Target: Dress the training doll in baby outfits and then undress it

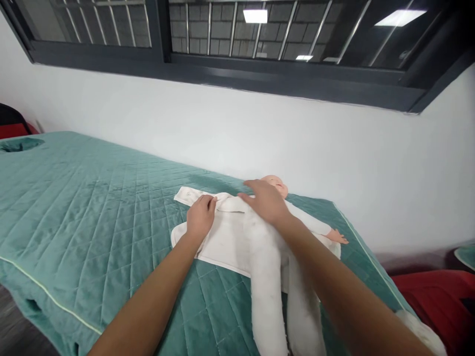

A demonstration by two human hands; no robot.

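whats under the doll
Under the doll lies a white garment, its edges showing on both sides, and beneath that a green quilted cover. Whatever is directly beneath the doll is covered and cannot be seen.

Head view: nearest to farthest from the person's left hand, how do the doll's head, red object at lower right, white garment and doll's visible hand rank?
From the left hand:
1. White garment: touching it.
2. Doll's head: up and right.
3. Doll's visible hand: farther right.
4. Red object: lower right.
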